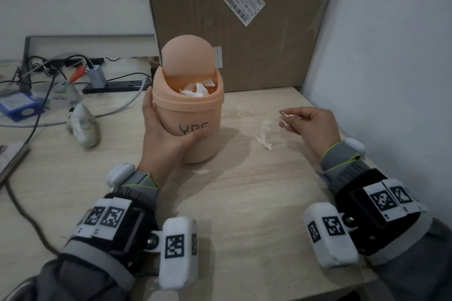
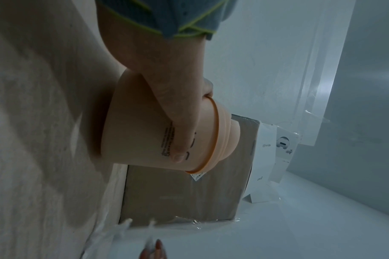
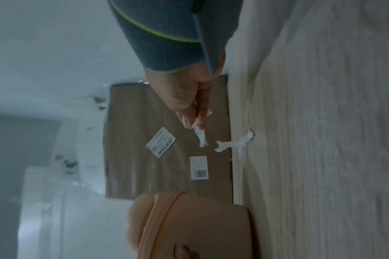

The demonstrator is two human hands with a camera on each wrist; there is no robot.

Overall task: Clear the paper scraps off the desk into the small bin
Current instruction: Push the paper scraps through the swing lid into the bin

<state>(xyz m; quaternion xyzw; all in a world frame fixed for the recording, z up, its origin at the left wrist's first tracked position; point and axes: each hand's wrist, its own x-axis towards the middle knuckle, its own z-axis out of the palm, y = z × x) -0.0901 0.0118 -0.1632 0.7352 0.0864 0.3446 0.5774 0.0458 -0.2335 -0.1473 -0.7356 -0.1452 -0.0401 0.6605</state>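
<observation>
A small peach bin [image 1: 188,115] stands on the wooden desk [image 1: 244,203], its swing lid [image 1: 187,56] tipped up, white scraps [image 1: 197,89] inside. My left hand [image 1: 166,134] grips the bin's side, thumb across the front; the left wrist view shows the same hand [image 2: 178,112] wrapped round the bin [image 2: 144,133]. My right hand [image 1: 310,124] hovers right of the bin and pinches a thin white paper scrap [image 1: 289,115], seen dangling from the fingers [image 3: 200,135]. Another twisted scrap [image 1: 264,134] lies on the desk between bin and right hand, also the loose scrap [image 3: 237,143].
A large cardboard box [image 1: 244,19] leans against the wall behind the bin. At the left are cables, a power strip [image 1: 115,85], a blue box [image 1: 19,107] and a pale wrapped object [image 1: 84,124]. A white wall [image 1: 391,56] borders the desk's right side.
</observation>
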